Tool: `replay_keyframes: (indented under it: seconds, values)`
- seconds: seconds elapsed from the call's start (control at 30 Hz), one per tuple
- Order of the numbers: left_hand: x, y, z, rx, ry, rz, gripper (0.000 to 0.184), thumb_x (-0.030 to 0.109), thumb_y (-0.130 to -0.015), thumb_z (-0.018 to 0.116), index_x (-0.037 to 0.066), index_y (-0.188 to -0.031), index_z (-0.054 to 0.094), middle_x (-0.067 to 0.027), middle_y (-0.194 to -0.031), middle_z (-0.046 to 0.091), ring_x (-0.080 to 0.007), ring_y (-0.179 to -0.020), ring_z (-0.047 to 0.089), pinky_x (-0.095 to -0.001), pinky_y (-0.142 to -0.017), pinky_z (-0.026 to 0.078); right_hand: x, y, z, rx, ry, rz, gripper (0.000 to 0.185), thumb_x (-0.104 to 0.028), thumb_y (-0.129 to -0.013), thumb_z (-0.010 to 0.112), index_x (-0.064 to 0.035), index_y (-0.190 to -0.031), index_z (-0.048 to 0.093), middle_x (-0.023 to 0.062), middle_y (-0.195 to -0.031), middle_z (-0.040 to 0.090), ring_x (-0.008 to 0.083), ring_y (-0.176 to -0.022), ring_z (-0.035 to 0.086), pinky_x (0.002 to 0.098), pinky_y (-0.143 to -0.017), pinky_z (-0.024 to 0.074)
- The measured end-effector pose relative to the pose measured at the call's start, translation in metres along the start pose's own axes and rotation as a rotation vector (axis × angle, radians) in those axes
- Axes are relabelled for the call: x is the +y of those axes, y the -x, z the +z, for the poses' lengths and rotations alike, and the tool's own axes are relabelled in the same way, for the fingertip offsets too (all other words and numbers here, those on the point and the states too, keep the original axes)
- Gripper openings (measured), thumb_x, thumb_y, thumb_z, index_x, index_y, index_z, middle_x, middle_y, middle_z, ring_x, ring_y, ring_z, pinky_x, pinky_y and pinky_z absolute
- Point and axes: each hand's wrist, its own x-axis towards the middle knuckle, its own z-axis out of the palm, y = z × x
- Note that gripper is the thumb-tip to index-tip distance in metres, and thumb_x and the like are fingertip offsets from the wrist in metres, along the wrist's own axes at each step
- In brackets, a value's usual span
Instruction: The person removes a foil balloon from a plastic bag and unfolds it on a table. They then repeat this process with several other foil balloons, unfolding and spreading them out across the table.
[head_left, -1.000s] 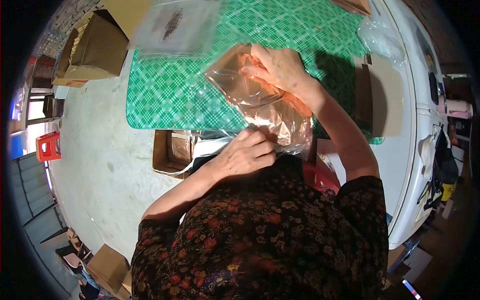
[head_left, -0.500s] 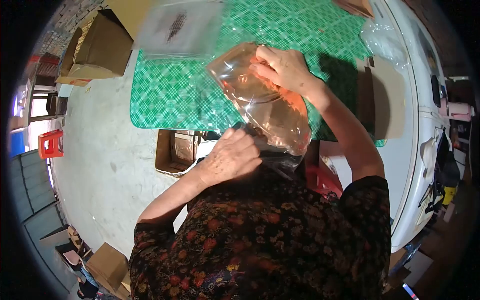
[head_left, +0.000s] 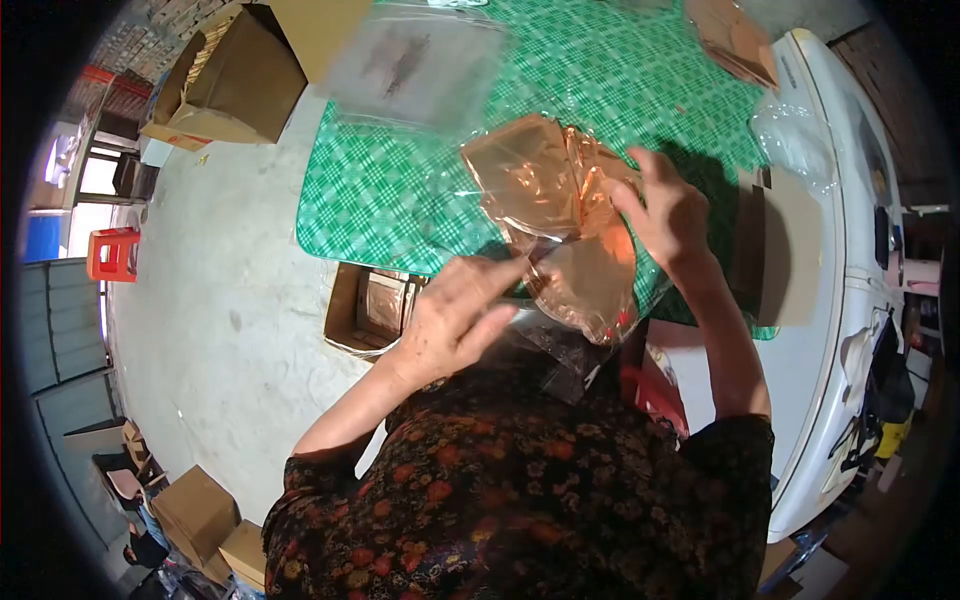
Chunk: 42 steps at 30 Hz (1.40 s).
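Handling shiny copper-coloured film (head_left: 592,268) | left hand (head_left: 448,318) spread at its left edge | right hand (head_left: 676,212) spread at its right | light touch should limit creases

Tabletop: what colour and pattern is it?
The tabletop is green with white plaid lines, shown best in the head view.

Tablecloth (head_left: 375,205): plastic-look, semi-gloss. Over tablecloth, foil pkg (head_left: 518,168): metallic-look, v. glossy, crinkled. L of tablecloth, cardbd box (head_left: 243,88): matt. At its R edge, clr plastic wrap (head_left: 795,142): glossy.
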Motion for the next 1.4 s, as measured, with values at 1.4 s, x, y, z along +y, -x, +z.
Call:
replay_keyframes:
  seconds: [1.4]
  values:
    - [-0.004,-0.012,-0.013,0.088,-0.447,-0.252,0.075,0.019,-0.075,0.081,0.011,-0.141,0.046,-0.02,-0.12,0.048,-0.0357,-0.107,0.047,-0.0448,-0.092,0.042,-0.119,0.018,-0.001,-0.184,-0.054,-0.259,0.031,-0.022,-0.081,0.073,-0.0066,-0.106,0.063,0.0045,-0.089,0.052,0.0163,-0.077,0.063,0.0253,-0.052,0.0524]
